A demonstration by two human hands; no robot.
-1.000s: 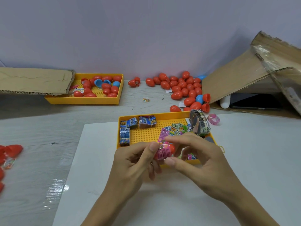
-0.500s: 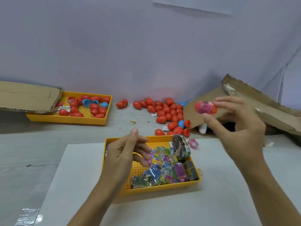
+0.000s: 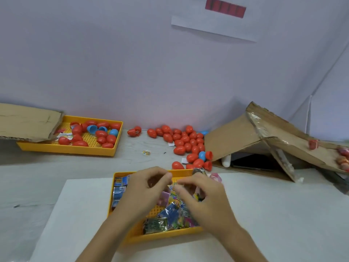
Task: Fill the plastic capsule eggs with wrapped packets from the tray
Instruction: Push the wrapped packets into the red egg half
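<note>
Over the near yellow tray (image 3: 120, 214), both hands hover with fingers curled above the heap of wrapped packets (image 3: 171, 210). Left hand (image 3: 143, 190) and right hand (image 3: 204, 197) nearly meet; motion blur hides whether either pinches a packet. Empty capsule eggs (image 3: 185, 142) lie well beyond, by the wall. Best practice, probably: single out one packet, then fetch an egg.

Table (image 3: 47, 178) with trays (image 3: 160, 236), eggs (image 3: 181, 142), cardboard (image 3: 236, 137)
</note>
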